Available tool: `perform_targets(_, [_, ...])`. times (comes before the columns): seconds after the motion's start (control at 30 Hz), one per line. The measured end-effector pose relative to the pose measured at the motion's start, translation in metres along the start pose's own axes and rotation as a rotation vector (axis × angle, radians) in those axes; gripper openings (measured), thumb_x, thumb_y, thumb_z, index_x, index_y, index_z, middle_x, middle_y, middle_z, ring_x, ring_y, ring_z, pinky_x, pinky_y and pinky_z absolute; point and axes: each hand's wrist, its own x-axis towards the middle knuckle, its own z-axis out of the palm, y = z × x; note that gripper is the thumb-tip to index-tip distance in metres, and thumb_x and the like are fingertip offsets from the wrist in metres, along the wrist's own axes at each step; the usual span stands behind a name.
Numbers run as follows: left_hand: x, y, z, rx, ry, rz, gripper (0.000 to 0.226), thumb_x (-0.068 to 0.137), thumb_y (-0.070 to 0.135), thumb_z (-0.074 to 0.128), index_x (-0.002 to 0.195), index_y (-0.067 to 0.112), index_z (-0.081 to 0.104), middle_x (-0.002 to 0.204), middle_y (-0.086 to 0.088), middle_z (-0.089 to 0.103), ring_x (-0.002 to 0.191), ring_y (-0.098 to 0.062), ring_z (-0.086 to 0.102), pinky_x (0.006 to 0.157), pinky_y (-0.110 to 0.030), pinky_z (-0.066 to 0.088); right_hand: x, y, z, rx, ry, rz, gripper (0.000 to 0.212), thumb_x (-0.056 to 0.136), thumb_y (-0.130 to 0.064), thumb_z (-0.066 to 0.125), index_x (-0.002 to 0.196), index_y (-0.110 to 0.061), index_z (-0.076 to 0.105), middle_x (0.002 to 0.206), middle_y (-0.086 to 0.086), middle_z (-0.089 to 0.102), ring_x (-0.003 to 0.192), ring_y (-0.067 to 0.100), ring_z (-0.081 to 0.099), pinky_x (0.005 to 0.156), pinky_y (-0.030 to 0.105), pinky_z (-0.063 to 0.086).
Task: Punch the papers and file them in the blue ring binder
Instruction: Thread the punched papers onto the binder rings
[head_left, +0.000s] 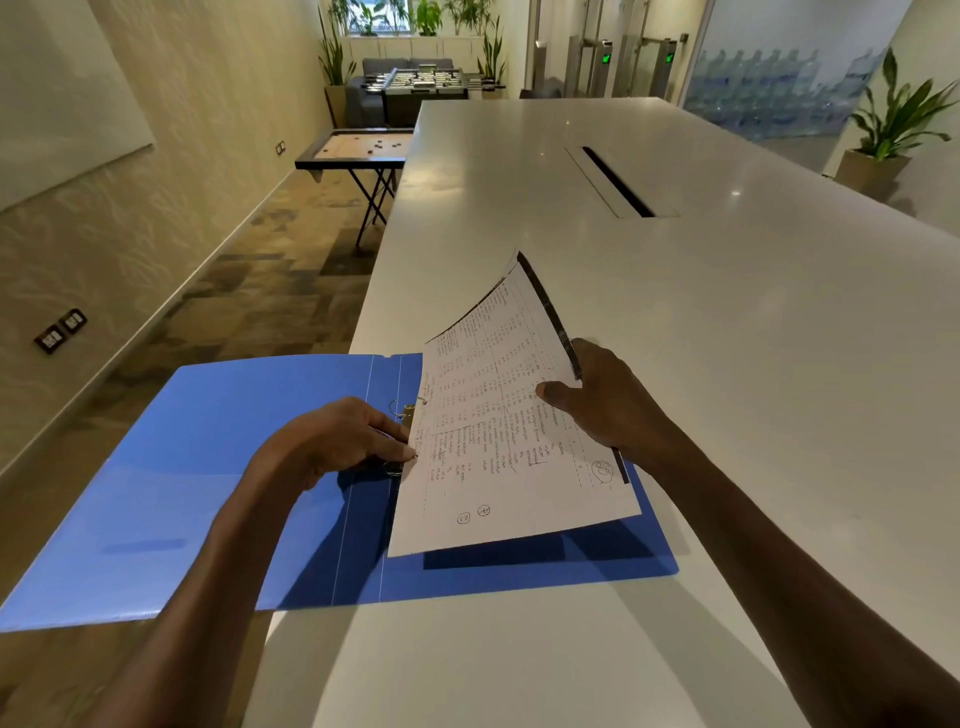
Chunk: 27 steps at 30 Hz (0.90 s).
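The blue ring binder (218, 467) lies open at the near left corner of the white table (675, 312), its left cover hanging past the table edge. Printed papers (498, 426) sit over the binder's right half, with their far edge curled upward. My right hand (608, 400) pinches the papers' right edge, thumb on top. My left hand (337, 441) rests at the metal rings (405, 413), fingertips pressing the papers' left edge against them. Whether the rings are open is hidden by my fingers. No punch is in view.
A long cable slot (615, 182) runs through the table's middle. Left of the table stands a carrom board (358, 148) on folding legs, with a foosball table (423, 85) behind it. A potted plant (883, 140) stands at the far right.
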Motion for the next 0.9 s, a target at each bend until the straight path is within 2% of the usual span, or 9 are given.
perform_targets(0.13, [0.000,0.000,0.000,0.033,0.010,0.022,0.007,0.079,0.019,0.079,0.086,0.020,0.077,0.075,0.008,0.076,0.072,-0.008,0.072,0.051,-0.010,0.050,0.000,-0.003,-0.001,-0.001,0.012,-0.016,0.038,0.091,-0.030,0.063,0.124,-0.017,0.051,0.103,-0.013,0.053,0.068,-0.004,0.052,0.049,0.007,0.036])
perform_targets(0.27, [0.002,-0.001,0.004,0.027,0.038,0.015,0.009,0.074,0.021,0.083,0.081,0.021,0.078,0.077,0.005,0.076,0.077,-0.011,0.071,0.056,-0.016,0.051,-0.002,-0.002,0.000,-0.002,0.019,0.001,0.038,0.091,-0.030,0.063,0.124,-0.016,0.051,0.103,-0.011,0.054,0.070,0.000,0.053,0.052,0.009,0.037])
perform_targets(0.37, [0.003,-0.001,0.009,0.060,0.093,0.022,0.009,0.073,0.028,0.083,0.076,0.021,0.077,0.078,0.005,0.074,0.081,-0.012,0.069,0.063,-0.020,0.051,-0.003,0.001,0.001,0.027,-0.004,0.036,0.039,0.091,-0.030,0.063,0.125,-0.017,0.050,0.108,-0.006,0.059,0.079,0.006,0.057,0.056,0.012,0.041])
perform_targets(0.47, [0.005,0.001,0.015,0.075,0.225,0.066,0.017,0.071,0.034,0.084,0.070,0.021,0.074,0.063,0.009,0.071,0.067,-0.010,0.069,0.052,-0.018,0.049,-0.005,0.006,0.004,0.049,-0.027,0.070,0.042,0.091,-0.029,0.063,0.128,-0.016,0.049,0.118,0.000,0.062,0.089,0.012,0.060,0.061,0.016,0.045])
perform_targets(0.5, [0.006,0.002,0.016,0.103,0.278,0.080,0.018,0.071,0.036,0.084,0.068,0.022,0.072,0.063,0.007,0.071,0.066,-0.012,0.068,0.054,-0.023,0.053,-0.006,0.008,0.005,0.050,-0.033,0.082,0.042,0.091,-0.029,0.063,0.128,-0.015,0.049,0.119,0.002,0.062,0.091,0.013,0.060,0.065,0.019,0.047])
perform_targets(0.6, [0.010,0.004,0.019,0.216,0.376,0.085,0.023,0.072,0.041,0.082,0.067,0.023,0.070,0.071,-0.003,0.071,0.074,-0.021,0.068,0.074,-0.039,0.059,-0.007,0.014,0.008,0.066,-0.057,0.134,0.043,0.090,-0.029,0.065,0.126,-0.013,0.050,0.120,0.005,0.063,0.094,0.016,0.061,0.074,0.028,0.050])
perform_targets(0.73, [0.013,0.001,0.020,0.238,0.367,0.053,0.024,0.072,0.039,0.084,0.073,0.017,0.073,0.075,-0.002,0.073,0.075,-0.019,0.069,0.078,-0.042,0.059,-0.008,0.021,0.011,0.114,-0.069,0.217,0.038,0.089,-0.025,0.066,0.120,-0.011,0.049,0.116,0.008,0.064,0.097,0.023,0.065,0.084,0.039,0.056])
perform_targets(0.9, [0.012,0.000,0.020,0.225,0.350,0.029,0.025,0.071,0.041,0.083,0.069,0.018,0.072,0.070,0.001,0.072,0.070,-0.016,0.067,0.072,-0.037,0.059,-0.008,0.031,0.016,0.072,-0.056,0.246,0.034,0.090,-0.024,0.064,0.118,-0.011,0.049,0.115,0.008,0.064,0.098,0.024,0.065,0.083,0.037,0.055])
